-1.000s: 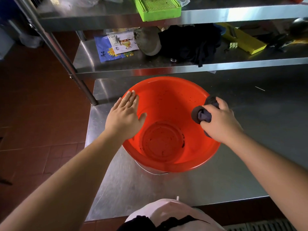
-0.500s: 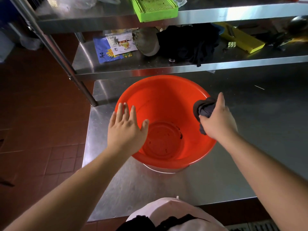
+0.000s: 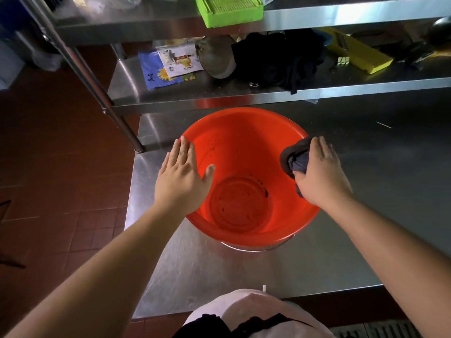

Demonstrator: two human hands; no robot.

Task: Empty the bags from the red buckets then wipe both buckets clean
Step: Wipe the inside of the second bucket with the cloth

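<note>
A round red plastic bucket [image 3: 246, 191] stands open on the steel counter [image 3: 366, 191] at the centre of the frame, dark specks dotting its inside. My left hand [image 3: 181, 182] lies flat with fingers spread over the bucket's left rim. My right hand [image 3: 319, 176] pinches a bunched dark grey cloth [image 3: 294, 158] against the right rim and inner wall. Across the top of the frame, a metal shelf [image 3: 219, 93] carries a lime green plastic tray [image 3: 231, 11] and printed packets [image 3: 170, 65]
</note>
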